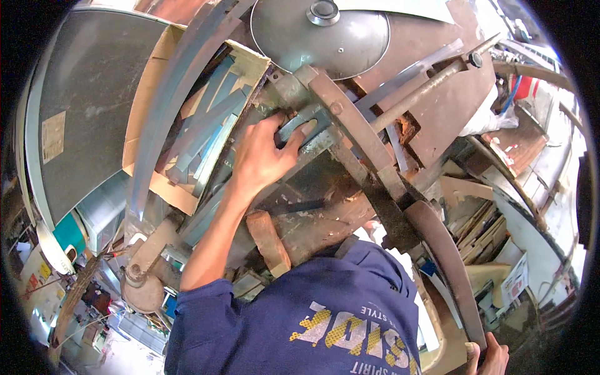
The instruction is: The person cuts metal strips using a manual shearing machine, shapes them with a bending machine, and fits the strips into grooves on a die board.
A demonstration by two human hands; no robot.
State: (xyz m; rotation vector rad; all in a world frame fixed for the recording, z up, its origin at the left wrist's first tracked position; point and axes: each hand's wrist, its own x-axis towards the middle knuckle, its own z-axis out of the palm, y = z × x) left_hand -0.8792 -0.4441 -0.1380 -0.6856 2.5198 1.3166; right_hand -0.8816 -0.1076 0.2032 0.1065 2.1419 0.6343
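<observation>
My left hand (pixel 265 153) reaches forward, its fingers and thumb closed round a small grey metal piece (pixel 304 125) at the jaw of a heavy lever machine that looks like a hand shear. The brown, worn machine arm (pixel 340 106) runs just right of those fingers. From it a long curved lever (pixel 440 250) comes down toward the lower right. Around the lower end of this lever my right hand (pixel 490 357) is wrapped, partly cut off by the picture's edge. How the metal piece sits in the jaw is hidden by my fingers.
Left of the machine, a cardboard box (pixel 178 197) holds several metal strips. A round glass lid (pixel 294 37) lies beyond on the brown metal surface (pixel 462 109). A brown block (pixel 269 240) lies below my left forearm. Stacked flat pieces (pixel 478 237) stand at the right.
</observation>
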